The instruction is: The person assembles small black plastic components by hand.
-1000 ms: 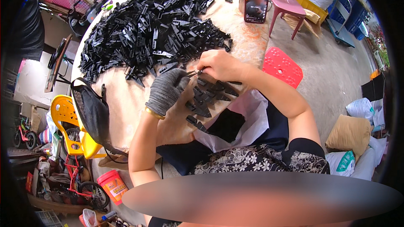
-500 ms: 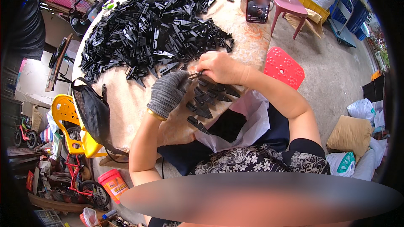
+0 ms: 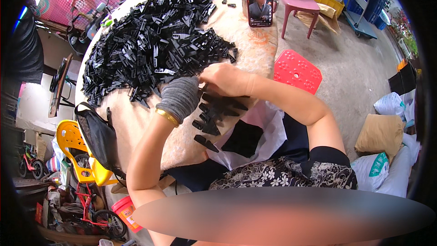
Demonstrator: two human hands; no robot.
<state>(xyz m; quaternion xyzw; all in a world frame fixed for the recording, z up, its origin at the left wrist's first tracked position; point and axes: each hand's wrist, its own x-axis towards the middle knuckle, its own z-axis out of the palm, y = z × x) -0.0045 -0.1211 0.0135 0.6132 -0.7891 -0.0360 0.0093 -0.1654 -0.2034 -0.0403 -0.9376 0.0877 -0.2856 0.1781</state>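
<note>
My left hand (image 3: 178,98), in a grey knitted glove with a gold bangle at the wrist, meets my bare right hand (image 3: 224,79) over the near part of the table. Both hands are closed, fingertips together, around a small black plastic piece (image 3: 201,86) that is mostly hidden by the fingers. Just below my right hand lies a loose group of flat, pointed black plastic pieces (image 3: 209,125) near the table edge. Beyond my hands spreads a large heap of similar black pieces (image 3: 154,50). A white bag (image 3: 273,130), dark inside, hangs open at my lap.
The round table has a beige cloth (image 3: 136,132). A phone (image 3: 259,4) leans on a metal cup at the far right. A red stool (image 3: 298,72) stands right of the table; a yellow chair (image 3: 75,143) with a black mesh bag (image 3: 96,132) is at the left.
My hands have drawn closer together, and the piece between them shows less. The whole view has shifted, with the table and heap now slightly further left.
</note>
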